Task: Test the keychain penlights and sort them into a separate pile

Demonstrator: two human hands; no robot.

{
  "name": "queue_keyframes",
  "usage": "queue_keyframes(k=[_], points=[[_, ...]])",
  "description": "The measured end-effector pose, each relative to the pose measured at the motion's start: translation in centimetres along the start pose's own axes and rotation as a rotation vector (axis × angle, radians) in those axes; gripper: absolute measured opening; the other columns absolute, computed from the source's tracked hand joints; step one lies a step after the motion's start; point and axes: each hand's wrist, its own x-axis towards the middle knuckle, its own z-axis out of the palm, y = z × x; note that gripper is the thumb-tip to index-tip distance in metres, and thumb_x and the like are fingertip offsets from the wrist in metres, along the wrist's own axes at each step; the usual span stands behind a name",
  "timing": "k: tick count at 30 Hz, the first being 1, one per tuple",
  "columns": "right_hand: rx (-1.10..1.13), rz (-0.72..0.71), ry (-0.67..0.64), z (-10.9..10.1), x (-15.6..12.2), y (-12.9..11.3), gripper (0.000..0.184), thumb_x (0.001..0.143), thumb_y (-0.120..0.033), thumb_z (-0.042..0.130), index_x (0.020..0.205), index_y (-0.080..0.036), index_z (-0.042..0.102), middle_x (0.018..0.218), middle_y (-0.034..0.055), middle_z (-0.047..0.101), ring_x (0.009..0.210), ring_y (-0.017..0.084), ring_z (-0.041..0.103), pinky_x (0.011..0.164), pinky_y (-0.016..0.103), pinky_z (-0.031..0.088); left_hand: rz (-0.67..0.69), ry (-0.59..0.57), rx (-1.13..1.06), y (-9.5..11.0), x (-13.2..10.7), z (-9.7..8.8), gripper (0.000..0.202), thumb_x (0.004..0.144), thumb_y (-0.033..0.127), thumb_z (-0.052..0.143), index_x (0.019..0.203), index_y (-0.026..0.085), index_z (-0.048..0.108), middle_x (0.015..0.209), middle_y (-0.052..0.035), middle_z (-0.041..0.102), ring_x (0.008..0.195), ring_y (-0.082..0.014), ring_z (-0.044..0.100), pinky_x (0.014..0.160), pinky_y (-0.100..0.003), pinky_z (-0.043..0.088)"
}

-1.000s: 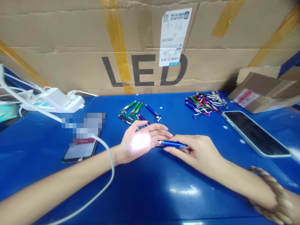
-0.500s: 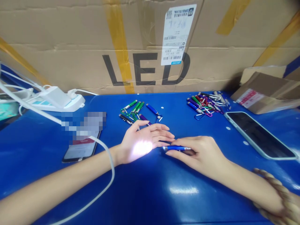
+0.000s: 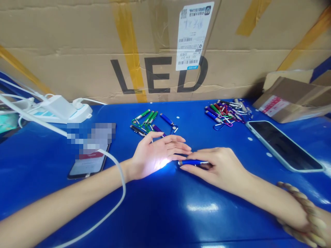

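My right hand (image 3: 218, 165) grips a small blue flashlight (image 3: 193, 162) between thumb and fingers, its lit end pointing left. Its beam falls on the lower edge of my left palm and on the blue table (image 3: 155, 213) just below. My left hand (image 3: 157, 153) is held open, palm turned toward the light, fingers stretched to the right close to the flashlight. Behind my left hand lie several small flashlights with clips, among them green ones (image 3: 151, 117), a black one (image 3: 137, 131), a blue one (image 3: 167, 119) and a purple one (image 3: 158, 130), partly hidden by my fingers.
A pile of coloured flashlights (image 3: 224, 112) lies at the back right, near a phone (image 3: 284, 146) and a small carton (image 3: 294, 100). Another phone (image 3: 88, 162) and a power strip (image 3: 82, 113) are at left. A white cable (image 3: 122, 172) crosses my left forearm. A large carton (image 3: 90, 44) stands behind.
The bright spot has slid from the middle of my left palm to its lower edge and partly onto the table. My right hand still holds the flashlight; the view has shifted slightly.
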Motion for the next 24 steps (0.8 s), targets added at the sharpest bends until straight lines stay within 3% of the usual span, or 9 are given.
queue_keyframes(k=[5, 24], points=[[-0.004, -0.015, 0.006, 0.12, -0.05, 0.10, 0.020, 0.082, -0.042, 0.062, 0.093, -0.031, 0.074, 0.080, -0.0026, 0.075, 0.061, 0.013, 0.068, 0.051, 0.019, 0.044, -0.001, 0.003, -0.003, 0.00, 0.04, 0.05, 0.040, 0.079, 0.034, 0.040, 0.094, 0.005, 0.064, 0.095, -0.0178, 0.068, 0.095, -0.0258, 0.060, 0.094, -0.039, 0.037], [0.011, 0.029, 0.011, 0.25, -0.03, -0.37, 0.021, 0.082, -0.041, 0.061, 0.092, -0.028, 0.074, 0.074, -0.0015, 0.074, 0.051, 0.010, 0.062, 0.048, 0.019, 0.042, 0.012, -0.022, 0.006, -0.02, 0.01, -0.05, 0.041, 0.080, 0.033, 0.039, 0.095, 0.005, 0.063, 0.096, -0.0178, 0.069, 0.096, -0.0254, 0.061, 0.097, -0.038, 0.036]])
